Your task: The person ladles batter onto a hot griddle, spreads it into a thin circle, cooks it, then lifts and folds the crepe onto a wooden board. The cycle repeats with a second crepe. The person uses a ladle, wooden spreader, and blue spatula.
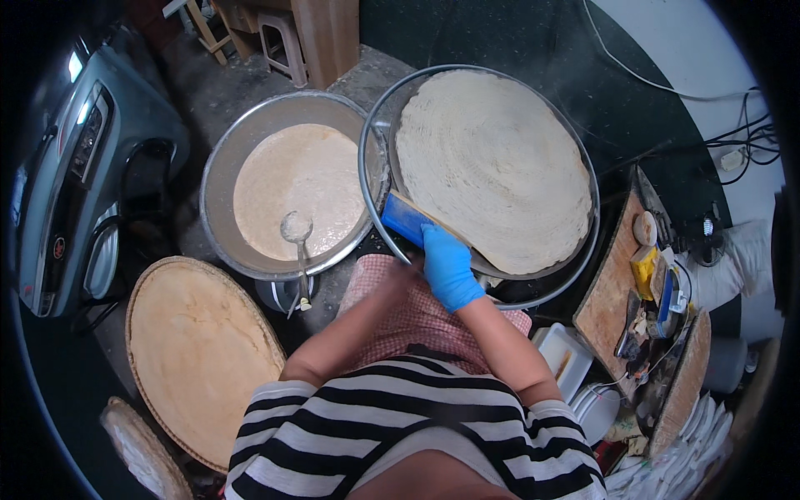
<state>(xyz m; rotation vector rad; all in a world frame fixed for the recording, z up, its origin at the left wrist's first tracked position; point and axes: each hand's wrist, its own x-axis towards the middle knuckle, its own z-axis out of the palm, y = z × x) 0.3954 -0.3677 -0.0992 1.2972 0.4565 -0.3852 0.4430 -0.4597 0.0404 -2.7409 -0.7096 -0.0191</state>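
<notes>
My right hand (450, 265), in a blue glove, is closed around a blue scraper (403, 218) with a thin tan edge, which lies along the lower left rim of a round griddle (400, 158). A large pale pancake (492, 167) covers most of the griddle, swirl marks across its surface. Beside the glove, over my lap, my left hand (406, 285) is dark and blurred, so its fingers cannot be made out. To the left stands a wide metal basin (218, 179) of tan batter (283, 179). A metal ladle (297, 229) rests in it, handle over the near rim.
Large round thin pancakes (200, 358) lie on a round tray at lower left. A parked scooter (92, 167) stands at far left, a plastic stool (282, 46) at the back. On the right, a wooden board (612, 283) holds small items near cables (746, 142) and white containers (562, 358).
</notes>
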